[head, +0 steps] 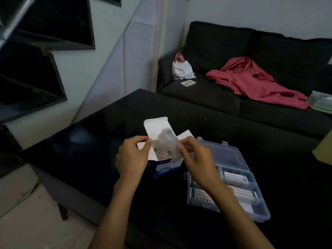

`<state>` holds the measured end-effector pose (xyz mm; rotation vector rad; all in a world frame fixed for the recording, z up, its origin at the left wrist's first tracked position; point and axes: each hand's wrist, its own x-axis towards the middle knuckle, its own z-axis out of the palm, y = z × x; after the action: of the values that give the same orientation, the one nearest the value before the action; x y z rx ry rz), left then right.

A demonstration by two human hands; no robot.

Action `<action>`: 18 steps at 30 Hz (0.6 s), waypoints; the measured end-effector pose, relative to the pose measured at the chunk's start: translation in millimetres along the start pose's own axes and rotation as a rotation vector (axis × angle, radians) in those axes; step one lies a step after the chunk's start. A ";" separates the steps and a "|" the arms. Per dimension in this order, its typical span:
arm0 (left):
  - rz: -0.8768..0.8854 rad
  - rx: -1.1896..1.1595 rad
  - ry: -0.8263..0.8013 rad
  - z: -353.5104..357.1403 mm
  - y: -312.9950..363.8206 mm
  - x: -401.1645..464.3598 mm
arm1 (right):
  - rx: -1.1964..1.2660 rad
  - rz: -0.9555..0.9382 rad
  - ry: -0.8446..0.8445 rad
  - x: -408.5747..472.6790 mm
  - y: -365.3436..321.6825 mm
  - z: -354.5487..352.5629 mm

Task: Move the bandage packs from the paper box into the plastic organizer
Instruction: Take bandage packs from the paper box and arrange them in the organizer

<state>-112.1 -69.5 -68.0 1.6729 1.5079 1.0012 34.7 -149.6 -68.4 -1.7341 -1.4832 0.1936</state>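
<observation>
A white and blue paper box [162,168] stands on the black table with its top flaps open. My left hand [132,159] grips the box's left side and flap. Pinched in my right hand [195,159] is a bandage pack [168,142], a blurred whitish packet sticking halfway out of the box's opening. To the right lies the clear plastic organizer [262,211] with its lid swung back flat. Several bandage packs [235,177] with printed labels lie in its compartments, partly hidden by my right forearm.
The black glossy table [89,141] spreads to the left and behind the box. Beyond it is a dark sofa [215,97] with a red garment [255,81], a white pouch [181,69] and a phone [187,83]. A yellow-green object [323,150] sits at the right edge.
</observation>
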 end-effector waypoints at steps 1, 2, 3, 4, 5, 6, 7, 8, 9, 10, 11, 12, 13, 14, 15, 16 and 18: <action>-0.010 0.023 0.001 -0.3 -0.9 1.2 | 0.129 0.080 0.021 1.2 -1.8 0.3; -0.018 0.050 0.002 -0.4 -1.6 2.4 | 0.253 0.149 0.037 3.0 -3.3 0.0; -0.022 0.083 0.003 0.2 -2.1 2.8 | 0.356 0.208 0.055 4.5 -5.2 -0.9; -0.018 0.124 0.008 1.1 -1.8 3.3 | 0.447 0.262 0.072 6.0 -5.9 -2.8; -0.010 0.166 0.019 0.7 -1.7 2.6 | 0.525 0.315 0.084 7.0 -7.0 -4.9; 0.011 0.203 0.043 0.3 -0.2 1.9 | 0.596 0.360 0.100 8.0 -7.0 -8.0; 0.048 0.223 0.085 -0.4 1.8 1.2 | 0.645 0.388 0.116 8.1 -6.5 -11.2; 0.107 0.216 0.143 -1.3 5.6 -0.1 | 0.667 0.398 0.131 8.4 -4.6 -14.3; 0.177 0.184 0.203 0.3 11.7 -4.1 | 0.652 0.398 0.149 6.6 -1.4 -20.0; 0.237 0.128 0.247 1.4 17.8 -9.2 | 0.612 0.387 0.171 4.9 0.4 -24.1; 0.275 0.048 0.246 6.2 25.5 -16.8 | 0.553 0.360 0.201 0.9 3.3 -30.8; 0.277 -0.049 0.192 12.4 32.9 -25.2 | 0.490 0.319 0.237 -4.5 6.4 -37.4; 0.240 -0.151 0.080 22.2 41.7 -35.3 | 0.427 0.270 0.276 -12.3 10.7 -47.5; 0.169 -0.240 -0.069 30.6 48.4 -42.7 | 0.355 0.220 0.302 -20.0 15.2 -55.7; 0.066 -0.302 -0.246 39.4 54.6 -48.9 | 0.256 0.172 0.313 -29.2 20.8 -65.3; -0.058 -0.339 -0.425 46.8 60.6 -53.2 | 0.138 0.127 0.304 -39.3 27.1 -74.4; -0.271 -0.381 -0.731 54.7 69.6 -55.6 | -0.093 0.048 0.273 -58.4 40.8 -89.2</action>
<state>-32.8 -131.7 -40.2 1.3039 0.9435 0.4139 101.1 -242.0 -59.9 -1.7905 -1.2690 -0.0869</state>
